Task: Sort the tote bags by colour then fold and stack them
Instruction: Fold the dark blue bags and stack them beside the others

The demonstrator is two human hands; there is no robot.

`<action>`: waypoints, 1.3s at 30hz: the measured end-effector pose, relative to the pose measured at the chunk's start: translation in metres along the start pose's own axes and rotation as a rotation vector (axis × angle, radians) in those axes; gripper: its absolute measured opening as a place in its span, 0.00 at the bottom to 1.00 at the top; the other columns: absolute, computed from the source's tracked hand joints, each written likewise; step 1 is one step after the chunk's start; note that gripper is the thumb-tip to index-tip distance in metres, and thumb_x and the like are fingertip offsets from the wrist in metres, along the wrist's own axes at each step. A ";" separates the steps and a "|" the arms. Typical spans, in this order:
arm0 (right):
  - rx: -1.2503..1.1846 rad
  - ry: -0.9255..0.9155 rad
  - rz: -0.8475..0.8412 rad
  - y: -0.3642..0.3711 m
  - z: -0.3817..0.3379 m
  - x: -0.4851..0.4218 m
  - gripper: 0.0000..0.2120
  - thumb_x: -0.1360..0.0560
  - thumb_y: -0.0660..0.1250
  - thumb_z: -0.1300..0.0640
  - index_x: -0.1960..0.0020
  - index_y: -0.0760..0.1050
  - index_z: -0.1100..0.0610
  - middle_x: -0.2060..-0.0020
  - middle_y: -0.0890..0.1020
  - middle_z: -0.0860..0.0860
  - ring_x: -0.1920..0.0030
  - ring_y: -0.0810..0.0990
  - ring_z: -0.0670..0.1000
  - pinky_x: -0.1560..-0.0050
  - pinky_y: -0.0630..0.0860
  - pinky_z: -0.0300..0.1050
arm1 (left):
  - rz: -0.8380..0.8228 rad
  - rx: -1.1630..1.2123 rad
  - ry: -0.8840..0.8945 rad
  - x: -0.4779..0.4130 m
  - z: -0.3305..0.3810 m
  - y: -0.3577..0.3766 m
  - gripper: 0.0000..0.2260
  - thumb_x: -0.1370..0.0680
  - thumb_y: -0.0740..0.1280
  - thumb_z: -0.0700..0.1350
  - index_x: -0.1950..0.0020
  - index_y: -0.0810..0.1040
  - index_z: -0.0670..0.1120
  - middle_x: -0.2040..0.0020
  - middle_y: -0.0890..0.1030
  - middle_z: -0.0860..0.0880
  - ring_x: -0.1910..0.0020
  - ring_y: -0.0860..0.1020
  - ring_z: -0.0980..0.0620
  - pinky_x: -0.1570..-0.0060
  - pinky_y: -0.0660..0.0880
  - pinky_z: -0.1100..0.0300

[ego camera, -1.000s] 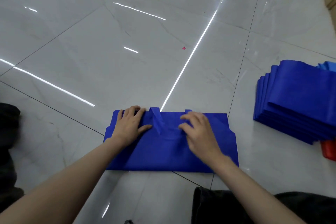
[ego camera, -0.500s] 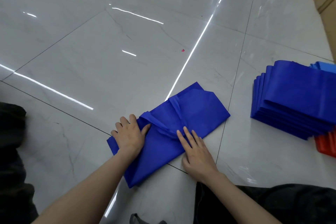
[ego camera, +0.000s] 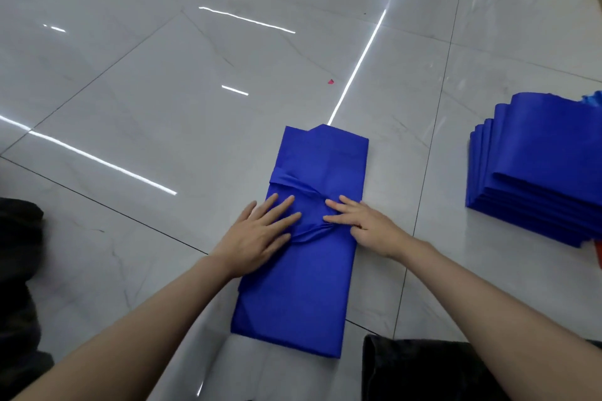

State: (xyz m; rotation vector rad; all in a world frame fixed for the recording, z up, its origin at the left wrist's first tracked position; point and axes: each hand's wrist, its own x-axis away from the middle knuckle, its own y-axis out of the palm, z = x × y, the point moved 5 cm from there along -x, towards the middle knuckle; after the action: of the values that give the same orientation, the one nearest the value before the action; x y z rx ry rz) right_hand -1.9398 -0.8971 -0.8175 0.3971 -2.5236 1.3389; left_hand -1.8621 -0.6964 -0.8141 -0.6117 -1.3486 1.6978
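A dark blue tote bag [ego camera: 303,290] lies flat on the glossy tiled floor as a long folded strip running away from me. Its handles bunch in a wrinkle across the middle. My left hand [ego camera: 260,231] presses flat on the strip's left side with fingers spread. My right hand [ego camera: 361,225] rests on the right side, fingertips on the bunched handle. A stack of several folded dark blue bags [ego camera: 537,172] sits to the right, apart from both hands.
A lighter blue bag [ego camera: 591,101] peeks out behind the stack and a red one [ego camera: 597,252] shows at its near right corner. Dark trouser legs [ego camera: 423,368] lie at the bottom, more dark cloth [ego camera: 16,254] at the left. A small pink scrap [ego camera: 330,82] lies farther out.
The blue bag has been turned from lying crosswise to lying lengthwise away from me. Both hands moved with it and now lie on its middle.
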 end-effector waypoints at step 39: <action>-0.308 -0.026 0.254 0.010 0.013 0.018 0.26 0.20 0.52 0.68 0.26 0.60 0.49 0.30 0.62 0.38 0.27 0.54 0.37 0.26 0.52 0.37 | 0.109 0.308 0.077 0.003 -0.017 0.009 0.30 0.23 0.46 0.67 0.32 0.71 0.53 0.32 0.70 0.56 0.32 0.61 0.63 0.32 0.60 0.55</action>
State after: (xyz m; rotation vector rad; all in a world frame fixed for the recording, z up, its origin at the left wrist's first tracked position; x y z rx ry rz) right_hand -1.9611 -0.9046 -0.8265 0.0317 -2.8147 0.9978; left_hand -1.8528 -0.6853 -0.8269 -0.5729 -0.9887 1.9021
